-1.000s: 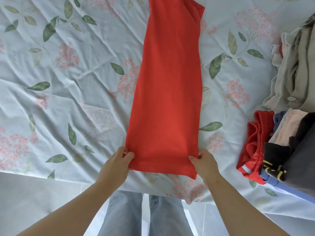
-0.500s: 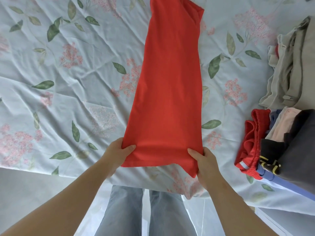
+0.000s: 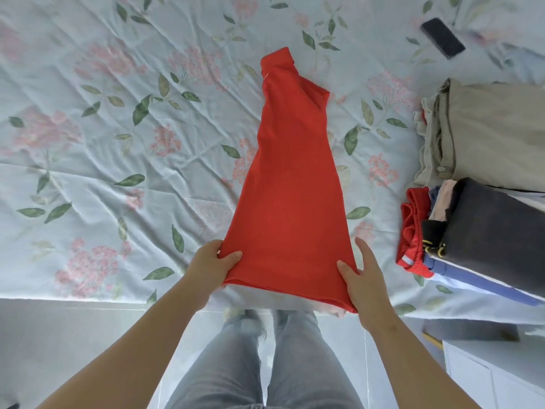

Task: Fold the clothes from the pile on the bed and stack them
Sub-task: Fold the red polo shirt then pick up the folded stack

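A red garment [image 3: 290,184], folded into a long narrow strip, stretches away from me across the floral bed sheet [image 3: 118,143]. Its near hem is raised off the bed. My left hand [image 3: 211,268] pinches the near left corner, thumb on top. My right hand [image 3: 361,278] grips the near right corner, fingers spread along the edge. The far end with the collar still rests on the sheet. At the right stands a stack of folded clothes [image 3: 483,231], dark grey on top, with red and blue pieces beneath.
A beige pile of clothes [image 3: 486,134] lies behind the stack at the right edge. A black phone [image 3: 442,38] rests on the sheet at the far right. The bed's near edge runs just under my hands; my legs and pale floor are below. A white cabinet corner [image 3: 495,370] sits at lower right.
Both hands have lifted the garment's near hem off the bed and toward me. The view has tilted, bringing the garment's far end and the phone into sight.
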{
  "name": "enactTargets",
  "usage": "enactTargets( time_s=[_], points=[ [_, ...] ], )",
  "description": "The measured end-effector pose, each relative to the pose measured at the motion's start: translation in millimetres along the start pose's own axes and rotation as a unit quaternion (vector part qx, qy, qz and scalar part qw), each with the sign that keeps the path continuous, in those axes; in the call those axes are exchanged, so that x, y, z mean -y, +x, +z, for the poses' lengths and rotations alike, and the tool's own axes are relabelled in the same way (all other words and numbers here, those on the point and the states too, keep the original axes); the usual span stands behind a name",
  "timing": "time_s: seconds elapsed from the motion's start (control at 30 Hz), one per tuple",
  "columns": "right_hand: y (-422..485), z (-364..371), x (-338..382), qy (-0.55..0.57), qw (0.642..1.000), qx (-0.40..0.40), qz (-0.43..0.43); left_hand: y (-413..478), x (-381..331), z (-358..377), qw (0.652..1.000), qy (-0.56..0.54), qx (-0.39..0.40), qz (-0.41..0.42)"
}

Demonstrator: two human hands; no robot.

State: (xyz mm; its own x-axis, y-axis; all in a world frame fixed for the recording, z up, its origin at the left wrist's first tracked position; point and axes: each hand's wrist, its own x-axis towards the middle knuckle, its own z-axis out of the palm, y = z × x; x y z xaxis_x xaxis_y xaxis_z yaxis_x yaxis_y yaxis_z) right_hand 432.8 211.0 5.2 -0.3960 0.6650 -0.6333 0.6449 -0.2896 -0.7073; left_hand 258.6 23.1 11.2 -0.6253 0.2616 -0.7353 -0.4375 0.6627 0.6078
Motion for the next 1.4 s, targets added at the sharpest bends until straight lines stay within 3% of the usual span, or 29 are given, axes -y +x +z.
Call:
enactTargets(
  time_s=[0.13, 0.3, 0.47, 0.63, 0.73, 0.83, 0.9, 0.97, 1.07, 1.13, 1.27, 1.4],
  points=[
    [-52, 8, -13, 0.002, 0.999, 0.037, 0.023, -31, 17, -29, 0.998, -0.016, 0.034, -0.041],
    [-79, 21, -19, 0.045, 0.985, 0.073, 0.148, -44, 18, -48, 0.993, -0.055, 0.08, -0.073],
    [-39, 24, 16, 0.172, 0.964, 0.03, 0.199, -11, -34, -42, 0.984, -0.12, 0.088, -0.094],
    [48, 19, 94, 0.305, 0.927, 0.009, 0.219, 52, -127, -23, 0.963, -0.225, 0.095, -0.116],
    [112, 15, 154, 0.332, 0.926, 0.026, 0.178, 97, -196, -15, 0.943, -0.301, 0.085, -0.109],
    [170, 13, 204, 0.29, 0.955, 0.059, 0.027, 139, -253, -10, 0.919, -0.386, 0.08, -0.015],
    [200, 17, 219, 0.207, 0.974, 0.072, -0.058, 168, -267, -7, 0.933, -0.337, 0.094, 0.088],
    [219, 26, 214, 0.149, 0.986, 0.052, -0.055, 189, -260, 0, 0.967, -0.206, 0.068, 0.131],
    [238, 41, 172, 0.088, 0.995, 0.035, 0.011, 216, -218, 15, 0.995, -0.04, -0.039, 0.079],
    [242, 48, 137, 0.062, 0.996, 0.019, 0.065, 225, -180, 27, 0.998, 0.043, -0.036, 0.035],
    [235, 61, 84, -0.005, 0.988, -0.006, 0.156, 229, -115, 42, 0.997, 0.066, -0.029, -0.04],
    [228, 73, 65, 0.017, 0.987, 0.003, 0.16, 229, -93, 46, 0.993, 0.113, -0.028, -0.008]
  ],
)
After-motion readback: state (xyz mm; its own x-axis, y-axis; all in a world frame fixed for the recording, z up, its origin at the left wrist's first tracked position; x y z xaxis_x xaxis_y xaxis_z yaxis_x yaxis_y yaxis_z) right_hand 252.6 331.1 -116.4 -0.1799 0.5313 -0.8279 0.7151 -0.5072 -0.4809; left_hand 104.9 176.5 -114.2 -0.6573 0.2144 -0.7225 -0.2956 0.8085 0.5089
